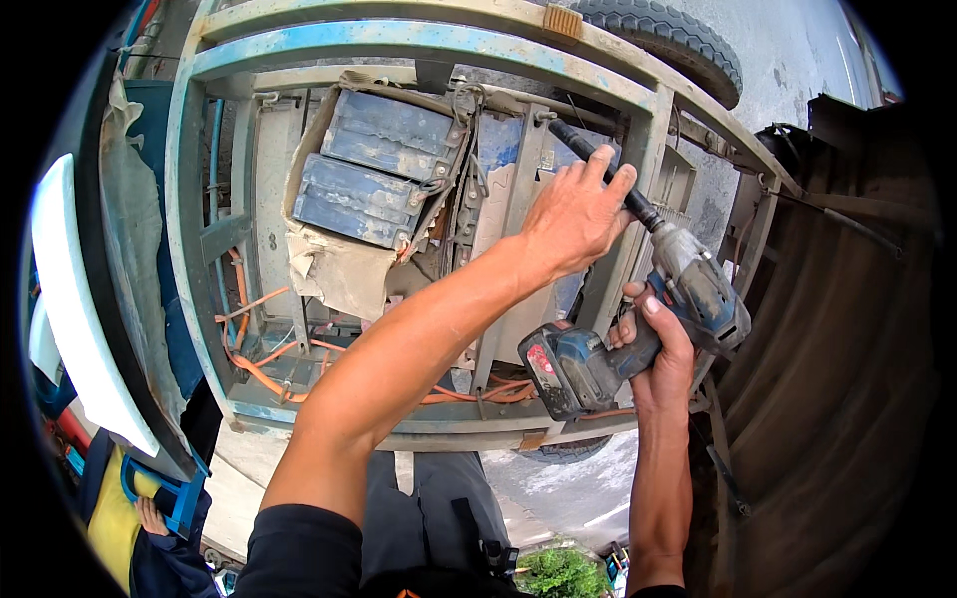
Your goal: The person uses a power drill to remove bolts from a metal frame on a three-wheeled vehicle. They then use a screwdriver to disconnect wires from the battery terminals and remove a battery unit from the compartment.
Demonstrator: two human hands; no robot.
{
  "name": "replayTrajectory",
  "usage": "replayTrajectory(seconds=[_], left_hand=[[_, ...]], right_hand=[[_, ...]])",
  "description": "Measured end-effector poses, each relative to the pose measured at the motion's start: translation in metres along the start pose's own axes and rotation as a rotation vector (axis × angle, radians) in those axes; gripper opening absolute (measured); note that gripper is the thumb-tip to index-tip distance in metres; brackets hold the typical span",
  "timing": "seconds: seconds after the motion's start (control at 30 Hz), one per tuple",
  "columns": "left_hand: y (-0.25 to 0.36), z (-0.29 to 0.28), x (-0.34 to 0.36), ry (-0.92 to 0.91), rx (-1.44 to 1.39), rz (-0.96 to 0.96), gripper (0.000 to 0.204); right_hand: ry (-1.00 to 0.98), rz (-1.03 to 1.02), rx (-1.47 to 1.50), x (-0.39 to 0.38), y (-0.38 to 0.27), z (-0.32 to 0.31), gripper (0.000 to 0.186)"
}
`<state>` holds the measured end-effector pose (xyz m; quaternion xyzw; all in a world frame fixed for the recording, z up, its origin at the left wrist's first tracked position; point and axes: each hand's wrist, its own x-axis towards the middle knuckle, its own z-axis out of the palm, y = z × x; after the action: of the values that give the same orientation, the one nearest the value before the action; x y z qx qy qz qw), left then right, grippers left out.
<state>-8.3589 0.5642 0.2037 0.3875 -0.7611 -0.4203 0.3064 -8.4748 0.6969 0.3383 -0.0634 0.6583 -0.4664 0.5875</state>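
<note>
A cordless impact wrench (pixel 695 279), grey, blue and black with a battery pack at its base, is gripped by its handle in my right hand (pixel 663 349). Its long black socket extension (pixel 575 142) slants up and left. My left hand (pixel 583 214) is closed around the middle of that extension, my left arm reaching across the metal frame (pixel 429 42). The extension's far end meets a bolt (pixel 543 117) on a grey metal strap (pixel 525 164); how far the socket covers it I cannot tell. Left of my left hand, two dusty blue batteries (pixel 359 199) sit in torn cardboard.
Orange conduit (pixel 264 374) and loose cables run along the frame's near side. Tyres show at the back (pixel 663 45) and below the near rail. Dark ribbed panelling (pixel 827 399) stands at right. Another person's hand (pixel 150 515) rests by a blue object at lower left.
</note>
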Motion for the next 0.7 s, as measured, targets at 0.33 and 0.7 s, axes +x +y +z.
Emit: replayTrajectory(seconds=[0.33,0.7], left_hand=[[-0.004,-0.010,0.017,0.161,-0.152,0.004,0.060],[0.009,-0.026,0.022,0.213,-0.236,-0.041,0.058]], right_hand=[[0.144,-0.011,-0.256,-0.001,-0.056,0.034,0.038],[0.119,-0.057,-0.541,-0.003,-0.085,0.040,0.040]])
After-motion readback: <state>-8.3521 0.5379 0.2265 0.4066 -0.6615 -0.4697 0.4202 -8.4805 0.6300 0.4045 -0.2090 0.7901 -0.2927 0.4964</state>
